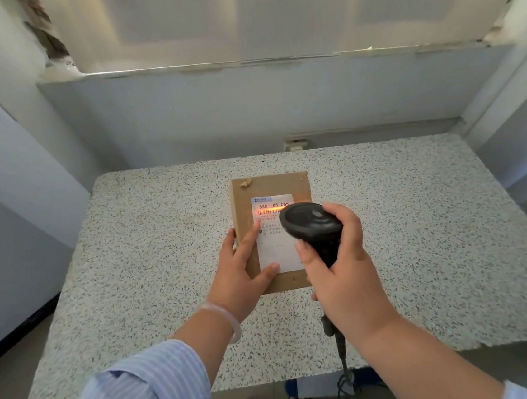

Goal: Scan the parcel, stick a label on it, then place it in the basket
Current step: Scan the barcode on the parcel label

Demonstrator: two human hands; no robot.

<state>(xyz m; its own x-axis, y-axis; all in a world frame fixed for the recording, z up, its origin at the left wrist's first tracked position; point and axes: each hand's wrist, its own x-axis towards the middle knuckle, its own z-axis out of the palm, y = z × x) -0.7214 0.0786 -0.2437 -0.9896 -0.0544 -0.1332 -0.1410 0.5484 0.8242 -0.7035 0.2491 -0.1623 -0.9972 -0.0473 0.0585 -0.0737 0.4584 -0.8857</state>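
Parcel [270, 186] inside table [420, 221] edges, left hand [240, 266] flat on it (near-left corner), right hand [345, 275] gripping scanner [311, 223]

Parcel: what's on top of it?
A white label, its barcode lit red, and the left hand resting flat. The scanner, gripped by the right hand, hides the label's right edge.

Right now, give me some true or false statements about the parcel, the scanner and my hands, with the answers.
1. The right hand holds the scanner. True.
2. The parcel stands on its edge. False: it lies flat on the table.
3. The left hand rests on the parcel. True.
4. The scanner's red light falls on bare table. False: it falls across the barcode on the label.
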